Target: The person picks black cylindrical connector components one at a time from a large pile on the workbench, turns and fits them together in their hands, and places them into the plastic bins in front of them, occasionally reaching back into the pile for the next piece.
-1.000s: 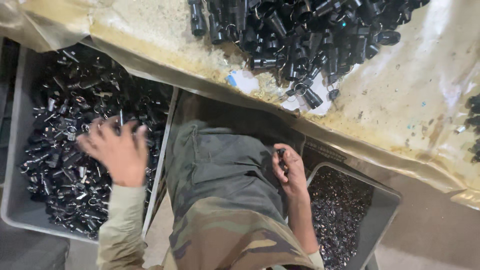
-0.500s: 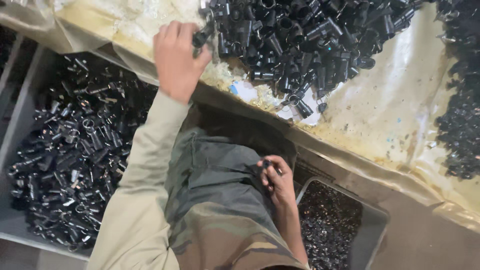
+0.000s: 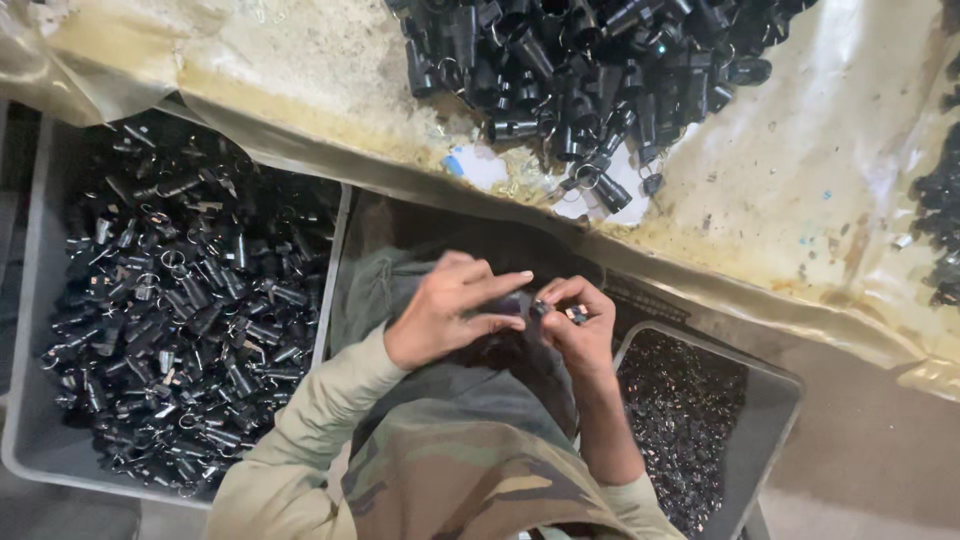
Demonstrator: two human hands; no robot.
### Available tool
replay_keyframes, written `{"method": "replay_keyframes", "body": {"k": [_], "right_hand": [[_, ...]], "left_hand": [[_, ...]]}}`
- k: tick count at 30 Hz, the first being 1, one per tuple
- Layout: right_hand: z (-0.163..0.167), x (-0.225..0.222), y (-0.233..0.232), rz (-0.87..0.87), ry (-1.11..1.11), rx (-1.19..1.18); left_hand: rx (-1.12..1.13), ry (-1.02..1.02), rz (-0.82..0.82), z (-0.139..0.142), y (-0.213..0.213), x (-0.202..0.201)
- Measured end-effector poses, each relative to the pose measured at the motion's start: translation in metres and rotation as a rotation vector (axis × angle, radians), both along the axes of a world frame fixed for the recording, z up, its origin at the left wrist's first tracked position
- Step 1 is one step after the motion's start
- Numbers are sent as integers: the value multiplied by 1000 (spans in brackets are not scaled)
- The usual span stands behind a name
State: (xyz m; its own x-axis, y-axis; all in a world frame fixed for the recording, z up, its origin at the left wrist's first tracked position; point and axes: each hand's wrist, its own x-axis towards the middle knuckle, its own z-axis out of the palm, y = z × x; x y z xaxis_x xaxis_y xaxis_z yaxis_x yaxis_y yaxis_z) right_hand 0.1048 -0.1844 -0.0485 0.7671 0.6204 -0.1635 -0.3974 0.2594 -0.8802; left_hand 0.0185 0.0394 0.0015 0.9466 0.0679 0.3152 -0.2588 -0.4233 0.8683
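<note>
1. While both hands meet above the lap, the left hand (image 3: 445, 320) pinches a small black cylindrical part (image 3: 512, 303), fingers nearly closed.
2. Right hand (image 3: 580, 330) grips a tiny metal piece (image 3: 576, 314) at its fingertips.
3. Both look light, stiff, slippery; best held by the sides.

Dim, even light; slight blur, glare on the plastic sheet (image 3: 800, 200).

Grey bin (image 3: 40, 300) w/ black parts, 2nd bin (image 3: 775, 400), stained plastic sheet (image 3: 800, 180)
</note>
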Motion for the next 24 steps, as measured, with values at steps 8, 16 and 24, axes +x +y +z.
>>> {"method": "replay_keyframes", "body": {"k": [8, 16, 24], "right_hand": [[16, 6, 18, 227, -374, -544], [9, 5, 11, 356, -609, -384], [-4, 2, 28, -160, 774, -107]], "left_hand": [[3, 216, -13, -24, -14, -23], [-72, 185, -64, -29, -10, -36], [104, 177, 925, -5, 35, -45]]}}
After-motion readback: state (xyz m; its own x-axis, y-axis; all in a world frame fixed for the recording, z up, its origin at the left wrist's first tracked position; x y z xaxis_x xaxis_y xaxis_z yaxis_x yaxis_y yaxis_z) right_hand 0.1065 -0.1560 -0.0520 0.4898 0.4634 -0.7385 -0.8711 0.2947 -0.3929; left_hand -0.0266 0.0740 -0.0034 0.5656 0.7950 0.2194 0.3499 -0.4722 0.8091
